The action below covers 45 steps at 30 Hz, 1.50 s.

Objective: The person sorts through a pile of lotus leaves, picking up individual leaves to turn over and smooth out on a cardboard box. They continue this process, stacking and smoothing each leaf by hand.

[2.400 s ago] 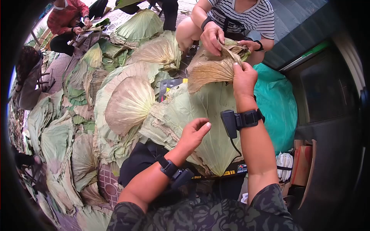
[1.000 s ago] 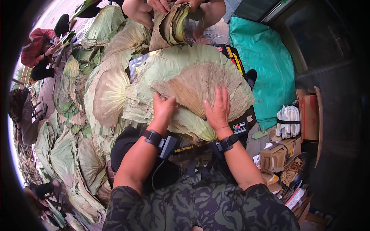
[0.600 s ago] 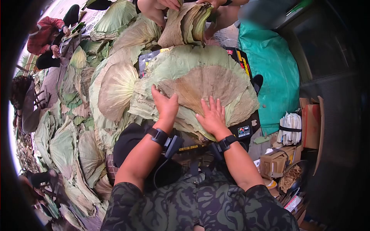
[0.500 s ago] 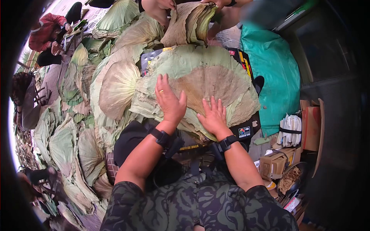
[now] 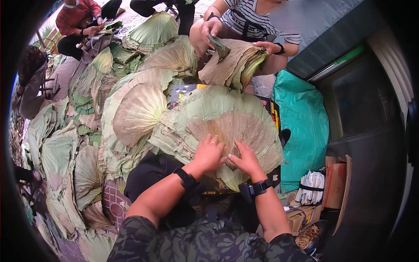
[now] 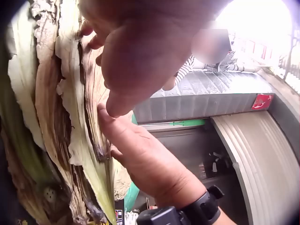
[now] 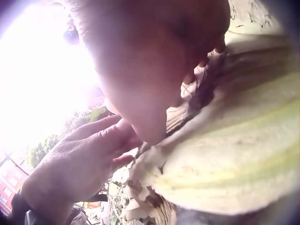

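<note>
A fan-shaped, dried brown leaf (image 5: 244, 124), apparently a lotus leaf, lies spread on a stack of pale green folded leaves (image 5: 205, 102) in front of me. My left hand (image 5: 210, 153) rests on the brown leaf's lower left part, fingers extended. Beside it my right hand (image 5: 245, 160) touches the leaf's lower middle, its fingers also extended. The two thumbs come close together near the leaf's narrow base. In the left wrist view, layered leaf edges (image 6: 72, 93) stand beside my hands. The right wrist view shows my right fingertips on the wrinkled leaf surface, partly hidden by the palm.
Across from me, a person in a striped shirt (image 5: 257, 19) holds a folded bundle of brown leaves (image 5: 227, 65). More leaf piles (image 5: 139, 113) spread to the left. A green tarp (image 5: 303, 131) and cardboard boxes (image 5: 335, 185) stand at the right. Another person (image 5: 76, 19) sits far left.
The brown leaf, earlier held up by my right hand near the other person, now lies on the stack. My left hand has let go of its edge and moved toward the right hand.
</note>
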{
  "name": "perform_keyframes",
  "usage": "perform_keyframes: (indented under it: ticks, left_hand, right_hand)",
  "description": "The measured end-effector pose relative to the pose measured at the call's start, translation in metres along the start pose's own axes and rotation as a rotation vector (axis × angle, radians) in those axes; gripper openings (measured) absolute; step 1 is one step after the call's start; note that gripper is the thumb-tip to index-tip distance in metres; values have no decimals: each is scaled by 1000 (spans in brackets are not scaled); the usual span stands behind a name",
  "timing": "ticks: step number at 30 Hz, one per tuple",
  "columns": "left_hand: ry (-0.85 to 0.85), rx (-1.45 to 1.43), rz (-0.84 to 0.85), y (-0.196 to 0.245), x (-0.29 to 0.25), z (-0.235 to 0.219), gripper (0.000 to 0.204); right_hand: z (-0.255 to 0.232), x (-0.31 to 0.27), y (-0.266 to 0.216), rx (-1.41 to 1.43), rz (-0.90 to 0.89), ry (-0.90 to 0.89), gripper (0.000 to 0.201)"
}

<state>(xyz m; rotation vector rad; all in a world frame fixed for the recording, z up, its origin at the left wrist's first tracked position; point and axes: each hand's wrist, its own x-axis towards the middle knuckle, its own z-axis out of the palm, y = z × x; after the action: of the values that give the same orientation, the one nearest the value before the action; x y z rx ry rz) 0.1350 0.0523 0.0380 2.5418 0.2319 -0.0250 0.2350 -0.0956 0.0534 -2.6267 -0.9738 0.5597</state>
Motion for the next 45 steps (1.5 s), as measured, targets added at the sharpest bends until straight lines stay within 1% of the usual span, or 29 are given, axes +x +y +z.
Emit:
perform_keyframes:
  ticks: [1,2,3,5,7,11,12,14,15,17,18,19,21,22,23,25,27,28,29,30,31,33,34,37,39,40,42,44,45]
  left_hand:
    - [22,-22,-5,1,0,-1,51]
    - [36,-14,11,2,0,-3,50]
    - [45,-17,6,3,-1,-6,50]
    - [47,-51,28,5,-2,-10,49]
    - [47,-64,29,5,-2,-10,49]
    - [92,-123,64,7,-4,-11,47]
    - [97,-133,80,8,-5,-14,48]
    - [65,-144,71,9,-6,-23,49]
    - [30,-155,66,8,-6,-26,50]
    - [47,-176,55,5,-4,-26,50]
    - [63,-194,55,4,-4,-25,51]
    - [61,-198,49,4,-4,-25,51]
    - [77,-225,60,2,-5,-28,51]
    - [73,-226,61,2,-5,-30,51]
    - [57,-227,52,2,-5,-33,50]
    - [31,-230,51,3,-5,-33,49]
    - [75,-247,54,2,-6,-28,46]
    - [61,-252,64,2,-6,-27,46]
    - [90,-265,64,1,-6,-25,45]
    - [117,-279,64,1,-5,-24,44]
    - [95,-286,74,1,-5,-24,44]
    - [152,-295,101,1,-5,-20,43]
    - [126,-300,111,2,-5,-17,43]
    - [128,-312,108,6,-7,-9,40]
    - [51,-301,86,5,-8,-4,39]
    - [142,-270,136,3,-10,5,35]
    - [139,-229,167,0,-11,9,34]
    - [145,-196,192,1,-9,12,32]
    - [138,-180,169,2,-9,10,32]
  right_hand:
    - [-10,4,-5,89,-9,75,64]
    - [-20,9,-12,127,-65,210,58]
    - [-31,17,-22,121,-73,208,58]
    - [-54,37,-46,241,-100,400,58]
    - [-72,62,-74,253,-180,518,59]
    - [-106,117,-136,115,-294,701,61]
    - [-111,132,-147,115,-299,697,61]
    - [-118,160,-165,-50,-454,923,60]
    - [-122,169,-174,-47,-459,916,60]
    - [-129,181,-188,-162,-364,787,56]
    - [-129,185,-192,-194,-340,759,38]
    - [-129,192,-190,-193,-341,752,38]
    - [-128,207,-174,-308,-388,711,20]
    - [-127,209,-167,-299,-394,806,11]
    - [-131,208,-156,-301,-387,805,11]
    - [-140,189,-138,-211,-468,961,10]
    - [-141,162,-116,54,-395,1074,15]
    - [-135,149,-104,354,-305,1063,17]
    - [-130,127,-88,555,-170,974,19]
    - [-121,101,-81,839,-106,900,23]
    - [-106,82,-67,998,-62,873,26]
    - [-70,37,-45,1189,180,817,33]
    - [-49,19,-34,1277,296,777,36]
    - [11,-22,-17,1408,589,629,41]
    - [29,-35,-18,1446,663,577,41]
    - [30,-39,-21,1416,685,540,41]
    - [27,-43,-23,1390,705,512,41]
    - [22,-41,-22,1338,674,362,43]
    - [19,-39,-22,1337,677,364,43]
